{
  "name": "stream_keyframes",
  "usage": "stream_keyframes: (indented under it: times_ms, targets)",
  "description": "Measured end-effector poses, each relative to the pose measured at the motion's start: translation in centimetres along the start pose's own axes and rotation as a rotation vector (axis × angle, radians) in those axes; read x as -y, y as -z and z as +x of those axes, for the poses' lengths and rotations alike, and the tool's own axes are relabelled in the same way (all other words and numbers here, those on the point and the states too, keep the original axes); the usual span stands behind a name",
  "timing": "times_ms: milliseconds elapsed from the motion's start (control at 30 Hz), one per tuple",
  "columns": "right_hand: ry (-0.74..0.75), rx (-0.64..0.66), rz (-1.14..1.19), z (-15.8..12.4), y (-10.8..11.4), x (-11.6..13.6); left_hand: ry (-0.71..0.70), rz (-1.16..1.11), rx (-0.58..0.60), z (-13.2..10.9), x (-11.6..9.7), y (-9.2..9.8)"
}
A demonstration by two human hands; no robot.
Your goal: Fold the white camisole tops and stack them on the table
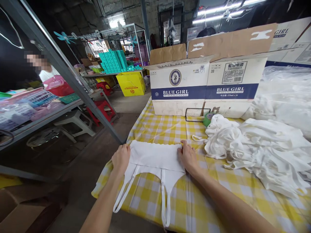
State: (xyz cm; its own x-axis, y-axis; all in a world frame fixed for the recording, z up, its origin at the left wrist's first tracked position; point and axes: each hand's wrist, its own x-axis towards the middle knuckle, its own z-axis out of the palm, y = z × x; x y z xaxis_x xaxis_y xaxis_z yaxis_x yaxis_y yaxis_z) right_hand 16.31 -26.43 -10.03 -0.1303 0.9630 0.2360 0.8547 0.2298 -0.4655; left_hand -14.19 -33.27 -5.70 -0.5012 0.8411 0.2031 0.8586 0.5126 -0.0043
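Note:
A white strappy top (155,158) lies flat on the yellow-and-white checked tablecloth (194,207), its straps hanging over the near table edge. My left hand (120,158) grips the top's left edge, fingers curled on the fabric. On the top's right edge rests my right hand (188,157), fingers bent and pressing the cloth down. A heap of white garments (257,152) lies just right of my right hand.
An open Blue Girl cardboard box (206,87) stands at the table's far side, with a green tape roll (207,119) before it. Clear plastic bags (286,94) pile at far right. A metal frame post (73,81) slants left; a person stands far left by shelves with baskets.

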Motion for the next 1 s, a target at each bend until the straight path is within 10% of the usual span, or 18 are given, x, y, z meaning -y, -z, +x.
stream_keyframes:
  times_ms: [1000]
  targets:
    - [-0.02,0.021,0.058,0.0,0.6,-0.3,0.171,-0.147,0.335,3.8,-0.6,1.0]
